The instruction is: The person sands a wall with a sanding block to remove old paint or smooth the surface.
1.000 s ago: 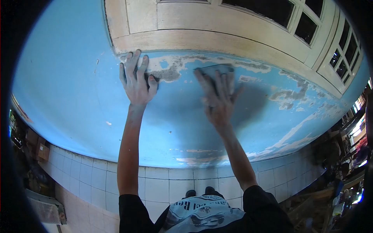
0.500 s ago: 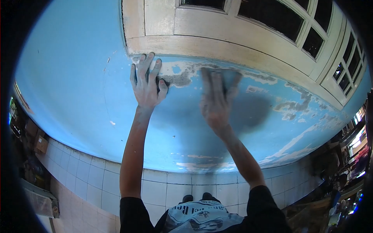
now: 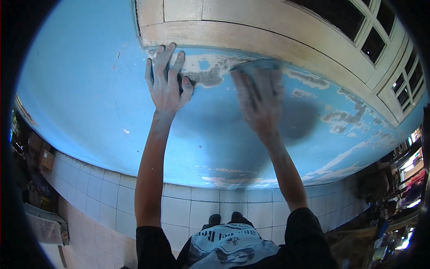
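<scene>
My left hand [image 3: 166,85] rests on the blue wall [image 3: 89,107] below the corner of the wooden window frame [image 3: 215,33], fingers spread, holding nothing. To its right, my right hand [image 3: 263,96] presses a thin dark sheet [image 3: 257,63], probably sandpaper, against the wall just under the frame; motion blurs the hand and sheet. Between the two hands lies a patch of bare white and grey wall [image 3: 208,76] where the blue paint is gone. Pale dust coats both hands.
More peeled patches [image 3: 345,116] run along the wall to the right. White floor tiles [image 3: 204,213] meet the wall's foot, with my shoes on them. A cardboard box [image 3: 47,159] stands at the far left. Cluttered items fill the right edge.
My right hand has moved a little right along the wall with the sheet. My left hand keeps its place by the frame's corner. The whole view has shifted slightly.
</scene>
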Demonstrator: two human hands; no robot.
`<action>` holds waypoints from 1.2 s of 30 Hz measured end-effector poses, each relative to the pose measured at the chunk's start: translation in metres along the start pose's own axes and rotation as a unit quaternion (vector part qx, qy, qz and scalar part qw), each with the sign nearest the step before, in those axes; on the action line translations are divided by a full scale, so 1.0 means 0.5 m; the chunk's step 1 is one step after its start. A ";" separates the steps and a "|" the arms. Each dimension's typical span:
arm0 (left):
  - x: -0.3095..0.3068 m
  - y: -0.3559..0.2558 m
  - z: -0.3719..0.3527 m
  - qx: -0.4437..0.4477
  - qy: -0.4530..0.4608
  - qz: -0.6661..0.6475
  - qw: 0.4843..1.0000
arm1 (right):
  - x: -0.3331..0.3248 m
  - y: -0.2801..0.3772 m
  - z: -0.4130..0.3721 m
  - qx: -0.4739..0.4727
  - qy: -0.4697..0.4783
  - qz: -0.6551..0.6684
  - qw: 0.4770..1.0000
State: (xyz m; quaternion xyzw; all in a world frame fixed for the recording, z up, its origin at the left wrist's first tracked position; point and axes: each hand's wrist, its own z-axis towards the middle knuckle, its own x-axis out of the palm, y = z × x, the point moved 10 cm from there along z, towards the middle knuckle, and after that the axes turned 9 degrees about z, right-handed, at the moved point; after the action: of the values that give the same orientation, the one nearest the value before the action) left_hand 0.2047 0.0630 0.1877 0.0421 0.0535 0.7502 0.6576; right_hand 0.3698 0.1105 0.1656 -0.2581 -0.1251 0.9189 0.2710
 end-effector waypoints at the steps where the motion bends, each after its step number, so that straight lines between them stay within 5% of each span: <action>1: 0.000 -0.001 -0.001 0.002 -0.001 0.001 1.000 | -0.037 -0.021 0.013 0.055 -0.049 -0.065 0.995; 6: -0.001 -0.002 -0.001 0.003 -0.010 0.000 1.000 | -0.030 -0.057 -0.004 0.144 -0.128 -0.059 0.979; 8: -0.001 0.000 -0.001 0.001 0.000 -0.003 1.000 | 0.022 -0.009 -0.007 0.064 0.025 -0.038 0.997; 12: -0.003 0.001 -0.001 0.003 -0.001 0.008 1.000 | 0.021 0.009 -0.055 0.018 0.062 -0.047 0.997; 15: -0.002 -0.001 -0.002 0.000 0.009 -0.003 1.000 | -0.021 0.024 -0.027 0.030 -0.004 -0.068 0.997; 17: -0.006 -0.001 -0.001 0.004 0.000 -0.008 1.000 | 0.034 0.043 -0.020 -0.006 0.183 -0.096 0.978; 27: -0.007 0.002 0.000 -0.005 0.000 -0.013 1.000 | -0.010 0.042 -0.031 -0.014 0.211 -0.142 0.967; 32: -0.005 0.004 -0.001 -0.004 -0.005 -0.010 1.000 | -0.044 0.019 -0.019 0.048 0.118 -0.084 0.988; 36: -0.009 0.000 0.000 -0.003 -0.006 -0.010 1.000 | -0.036 0.028 -0.021 0.014 0.142 -0.111 0.983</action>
State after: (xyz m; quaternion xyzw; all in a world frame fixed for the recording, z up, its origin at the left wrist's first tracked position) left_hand 0.2051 0.0586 0.1878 0.0441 0.0481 0.7437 0.6653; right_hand 0.3823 0.0899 0.1591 -0.3669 -0.1007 0.8385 0.3900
